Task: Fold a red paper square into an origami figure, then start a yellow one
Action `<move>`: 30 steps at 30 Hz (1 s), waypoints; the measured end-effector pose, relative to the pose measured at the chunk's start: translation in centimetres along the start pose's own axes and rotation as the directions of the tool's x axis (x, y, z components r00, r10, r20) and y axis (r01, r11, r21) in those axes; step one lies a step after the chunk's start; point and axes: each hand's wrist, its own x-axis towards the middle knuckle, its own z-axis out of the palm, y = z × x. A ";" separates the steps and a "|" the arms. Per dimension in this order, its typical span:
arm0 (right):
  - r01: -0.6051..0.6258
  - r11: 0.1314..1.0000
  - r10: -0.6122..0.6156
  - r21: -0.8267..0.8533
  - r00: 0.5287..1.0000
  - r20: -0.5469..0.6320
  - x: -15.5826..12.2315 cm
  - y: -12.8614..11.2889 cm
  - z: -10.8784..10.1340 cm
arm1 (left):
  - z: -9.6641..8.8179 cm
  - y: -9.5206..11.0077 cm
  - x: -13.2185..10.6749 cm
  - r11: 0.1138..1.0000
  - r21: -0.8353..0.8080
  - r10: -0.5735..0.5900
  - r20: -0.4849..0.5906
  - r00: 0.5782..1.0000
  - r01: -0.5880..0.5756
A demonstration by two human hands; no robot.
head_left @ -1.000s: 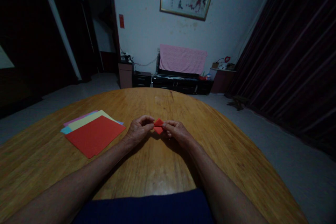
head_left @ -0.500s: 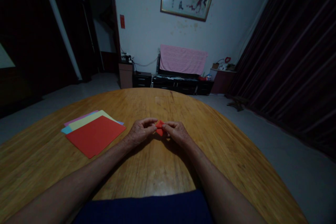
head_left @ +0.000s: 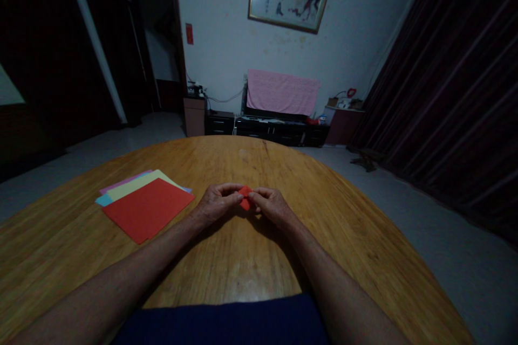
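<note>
A small folded piece of red paper is held just above the table, in front of me. My left hand pinches its left side between thumb and fingers. From the right, my right hand grips the same paper, its thumb pressing on the upper face close to the left thumb. The fingers behind and below the paper are partly hidden. To the left of my left hand lies a stack of coloured paper, with a red sheet on top and a yellow sheet showing behind it.
The round wooden table fills the foreground. Blue paper and pink paper edges stick out of the stack. Beyond the table, a pink cloth hangs over something on a low black cabinet. A dark curtain hangs at right.
My two thumbs have come closer together over the red paper, and the paper looks flatter and more covered. The paper stack lies where it was.
</note>
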 end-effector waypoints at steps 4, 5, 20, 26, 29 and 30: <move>-0.010 0.985 0.000 0.171 0.998 0.059 -0.6 -0.3 0.4 | 0.0 -0.1 0.1 1.000 -0.012 0.026 -0.009 1.000 -0.026; -0.010 0.984 -0.001 0.176 0.998 0.062 -0.7 -0.3 0.4 | -0.1 -0.2 0.1 0.999 -0.006 0.035 -0.009 0.999 -0.035; 0.006 1.000 -0.006 -0.025 1.000 0.009 0.7 0.8 0.0 | -0.1 -0.7 0.6 0.988 0.134 0.077 -0.021 0.997 -0.074; 0.025 0.987 -0.024 -0.159 1.000 0.005 0.5 -0.1 -0.4 | -0.4 -1.0 0.6 0.990 0.114 0.083 0.031 0.996 -0.086; 0.012 0.986 -0.008 -0.166 1.000 0.024 0.4 -0.3 -0.6 | -0.2 -0.9 0.5 0.994 0.095 0.060 0.030 0.998 -0.062; 0.010 0.985 -0.006 -0.170 1.000 0.027 0.4 -0.4 -0.6 | -0.1 -0.8 0.4 0.994 0.092 0.054 0.030 0.998 -0.057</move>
